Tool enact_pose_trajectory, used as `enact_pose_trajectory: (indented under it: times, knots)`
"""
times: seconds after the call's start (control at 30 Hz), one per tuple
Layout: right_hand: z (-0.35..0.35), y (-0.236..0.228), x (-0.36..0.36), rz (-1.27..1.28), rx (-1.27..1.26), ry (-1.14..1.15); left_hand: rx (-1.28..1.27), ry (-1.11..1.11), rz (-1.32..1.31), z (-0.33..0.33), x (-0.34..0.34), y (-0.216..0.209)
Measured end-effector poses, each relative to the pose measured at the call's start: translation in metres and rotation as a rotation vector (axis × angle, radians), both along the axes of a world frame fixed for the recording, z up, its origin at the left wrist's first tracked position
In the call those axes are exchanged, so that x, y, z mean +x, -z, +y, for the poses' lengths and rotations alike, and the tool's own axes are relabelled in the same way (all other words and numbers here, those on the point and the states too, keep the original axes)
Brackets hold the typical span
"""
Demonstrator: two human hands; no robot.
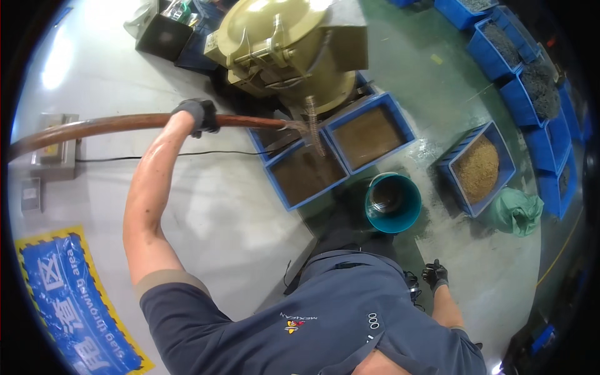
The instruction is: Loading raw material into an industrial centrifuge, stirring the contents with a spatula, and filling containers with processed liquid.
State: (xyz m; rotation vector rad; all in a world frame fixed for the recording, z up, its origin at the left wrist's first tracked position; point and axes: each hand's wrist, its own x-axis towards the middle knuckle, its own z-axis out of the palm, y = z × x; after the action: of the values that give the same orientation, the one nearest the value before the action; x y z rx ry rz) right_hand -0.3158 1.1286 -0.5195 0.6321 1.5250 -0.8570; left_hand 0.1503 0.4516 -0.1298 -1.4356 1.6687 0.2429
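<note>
My left hand (199, 117), in a dark glove, is closed around a thick reddish-brown hose (112, 127) that comes in from the left edge. Water seems to spray from the hose's end near a ribbed metal tube (312, 115) on the yellowish-green machine (284, 53). Below that tube stands a blue bin (307, 173) of murky brown water, with a second blue bin (369, 136) of brown water beside it. My right hand (435, 275), also gloved, hangs low at my right side, away from everything. Its fingers are loosely bent and apart, with nothing seen in them.
A teal bucket (409, 209) with some liquid stands just before me. To its right are a blue crate (445, 167) of tan grains and a green sack (520, 212). Several blue bins (528, 100) of grey material line the far right. A black cable (169, 155) crosses the left side.
</note>
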Motion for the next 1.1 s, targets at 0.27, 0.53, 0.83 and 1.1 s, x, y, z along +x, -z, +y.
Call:
enact_pose_trajectory:
  times: [0.27,0.53,0.83,1.1]
  knots:
    - [0.006,-0.011,0.03,-0.098,0.119,0.121,-0.029,-0.171,-0.013,-0.082,0.056,0.107]
    - [0.057,-0.05,0.072,-0.093,0.322,0.208,-0.058,-0.153,-0.067,-0.155,0.085,0.272]
    - [0.023,-0.08,0.1,0.008,0.481,0.052,0.056,-0.251,-0.059,-0.197,0.1,0.342]
    - [0.0,-0.07,0.093,-0.048,0.501,0.039,-0.03,-0.124,-0.132,-0.211,0.167,0.389]
